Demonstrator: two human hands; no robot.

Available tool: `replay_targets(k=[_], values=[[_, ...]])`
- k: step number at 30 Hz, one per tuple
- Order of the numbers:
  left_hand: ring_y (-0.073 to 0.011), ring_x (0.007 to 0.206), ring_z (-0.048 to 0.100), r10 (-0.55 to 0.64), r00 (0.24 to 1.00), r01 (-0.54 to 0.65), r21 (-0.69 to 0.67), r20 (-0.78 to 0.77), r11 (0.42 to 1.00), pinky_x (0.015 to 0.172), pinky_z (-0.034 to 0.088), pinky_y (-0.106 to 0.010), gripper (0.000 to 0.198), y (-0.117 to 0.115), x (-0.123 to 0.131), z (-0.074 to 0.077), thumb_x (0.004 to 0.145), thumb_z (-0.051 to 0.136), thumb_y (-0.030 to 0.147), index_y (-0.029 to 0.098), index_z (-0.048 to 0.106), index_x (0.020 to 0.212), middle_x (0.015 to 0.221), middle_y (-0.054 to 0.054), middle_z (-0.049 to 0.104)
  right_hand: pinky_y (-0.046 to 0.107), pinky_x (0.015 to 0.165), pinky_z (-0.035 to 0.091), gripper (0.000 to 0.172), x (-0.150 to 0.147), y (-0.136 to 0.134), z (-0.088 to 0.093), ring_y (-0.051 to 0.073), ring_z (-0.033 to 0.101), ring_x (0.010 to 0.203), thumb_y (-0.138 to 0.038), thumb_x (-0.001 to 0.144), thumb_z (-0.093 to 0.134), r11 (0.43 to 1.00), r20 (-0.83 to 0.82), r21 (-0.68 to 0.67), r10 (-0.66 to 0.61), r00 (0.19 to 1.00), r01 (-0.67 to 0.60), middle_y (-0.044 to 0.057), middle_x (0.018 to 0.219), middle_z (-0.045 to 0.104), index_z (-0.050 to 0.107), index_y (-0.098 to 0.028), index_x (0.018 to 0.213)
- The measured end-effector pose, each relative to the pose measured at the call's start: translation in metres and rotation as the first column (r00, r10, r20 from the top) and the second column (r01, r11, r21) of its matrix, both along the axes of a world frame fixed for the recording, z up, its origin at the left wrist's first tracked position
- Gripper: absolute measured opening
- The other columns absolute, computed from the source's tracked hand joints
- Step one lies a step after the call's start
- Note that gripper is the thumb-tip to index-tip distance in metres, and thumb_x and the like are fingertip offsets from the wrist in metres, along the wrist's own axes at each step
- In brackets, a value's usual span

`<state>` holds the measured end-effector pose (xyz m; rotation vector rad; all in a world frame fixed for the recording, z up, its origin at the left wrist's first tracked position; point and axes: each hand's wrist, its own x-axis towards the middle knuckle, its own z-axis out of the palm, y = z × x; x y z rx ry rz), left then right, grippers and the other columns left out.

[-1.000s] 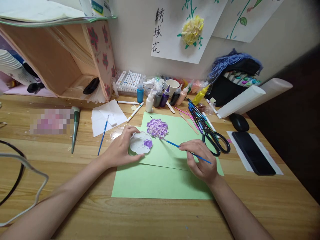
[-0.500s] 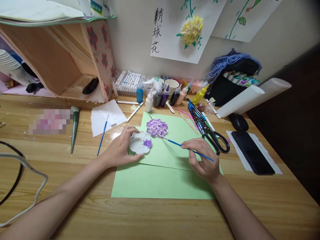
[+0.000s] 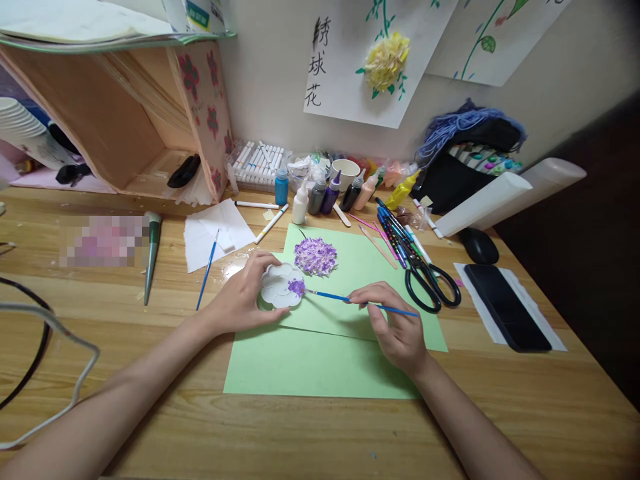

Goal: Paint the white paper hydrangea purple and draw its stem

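My left hand grips the left rim of a white flower-shaped paint palette. Purple paint sits in the palette's right-hand well. Between the fingers of my right hand is a thin blue paintbrush, its tip at the purple paint. Just above the palette, a purple and white textured flower lies on green paper. A short dark line shows at the flower's upper left.
Black-handled scissors and pens lie right of the paper, near a phone and a mouse. Paint bottles stand at the back. A second blue brush and white paper lie left; a cable curves at far left.
My right hand has moved left and slightly down, taking the brush tip from the flower's lower edge to the purple paint. My left hand stays on the palette.
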<state>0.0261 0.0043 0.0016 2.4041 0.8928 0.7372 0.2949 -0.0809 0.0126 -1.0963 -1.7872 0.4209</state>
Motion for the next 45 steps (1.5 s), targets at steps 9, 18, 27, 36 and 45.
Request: replay_targets(k=[9,18,27,36,45], values=[[-0.0286,0.110,0.051,0.005,1.000,-0.005,-0.008,-0.012,1.000,0.087,0.050,-0.044,0.065,0.000,0.000,-0.001,0.075,0.072,0.038,0.025,0.030,0.123,0.119,-0.011,0.045,0.037,0.069,0.051,0.019,0.014,0.004,-0.005,0.020,0.063,0.077,-0.016,0.091,0.046,0.964,-0.045,0.097,-0.245,0.969,0.248,0.005,0.083,0.069,0.065,-0.022,0.092],[-0.0284,0.111,0.050,0.005,1.000,-0.005,0.003,-0.009,1.000,0.088,0.049,-0.043,0.063,-0.001,0.000,0.001,0.076,0.072,0.037,0.025,0.031,0.122,0.118,-0.011,0.046,0.035,0.069,0.050,0.018,0.015,0.005,-0.004,0.019,0.062,0.076,-0.015,0.090,0.046,0.967,0.075,0.080,-0.248,0.966,0.242,0.004,0.082,0.068,0.063,-0.022,0.090],[-0.0285,0.111,0.050,0.005,1.000,-0.005,0.015,-0.009,1.000,0.088,0.049,-0.043,0.063,0.000,0.000,0.001,0.076,0.072,0.036,0.024,0.031,0.122,0.118,-0.011,0.046,0.034,0.070,0.049,0.020,0.015,0.005,0.001,0.019,0.062,0.075,-0.009,0.087,0.047,0.968,0.152,0.170,-0.209,0.966,0.182,0.003,0.081,0.067,0.061,-0.022,0.093],[-0.0279,0.110,0.050,0.011,1.000,-0.011,0.018,-0.012,1.000,0.088,0.049,-0.042,0.063,0.000,0.001,-0.001,0.076,0.072,0.036,0.023,0.031,0.122,0.117,-0.011,0.047,0.033,0.069,0.049,0.022,0.018,0.005,0.004,0.019,0.062,0.075,-0.006,0.085,0.048,0.966,0.198,0.222,-0.178,0.964,0.133,0.003,0.081,0.067,0.061,-0.022,0.094],[-0.0279,0.110,0.050,0.011,1.000,-0.011,0.013,-0.005,1.000,0.087,0.049,-0.042,0.063,0.000,0.000,-0.001,0.076,0.072,0.036,0.024,0.032,0.123,0.117,-0.011,0.046,0.034,0.069,0.049,0.023,0.020,0.005,0.005,0.019,0.063,0.075,-0.006,0.084,0.049,0.961,0.205,0.241,-0.184,0.961,0.133,0.003,0.081,0.068,0.062,-0.022,0.095]])
